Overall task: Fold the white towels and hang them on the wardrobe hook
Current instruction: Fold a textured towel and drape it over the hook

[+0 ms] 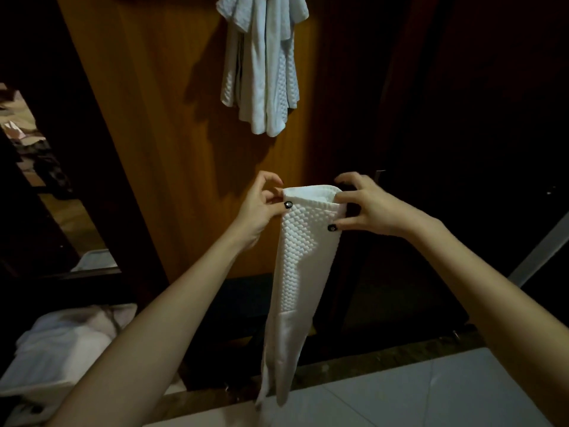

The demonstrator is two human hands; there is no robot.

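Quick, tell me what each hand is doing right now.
Left hand: pinches the top left corner of the folded white towel.
Right hand: pinches the top right corner of the same towel, which hangs down between both hands.

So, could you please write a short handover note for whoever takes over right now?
Left hand pinches the top left corner of the folded towel; right hand pinches its top right corner.
The towel hangs long and narrow before the wardrobe door.
Done: hung towels drape high on the door; the hook is out of view.
Left: hang this one, then fold the white pile at lower left, seemingly more towels.
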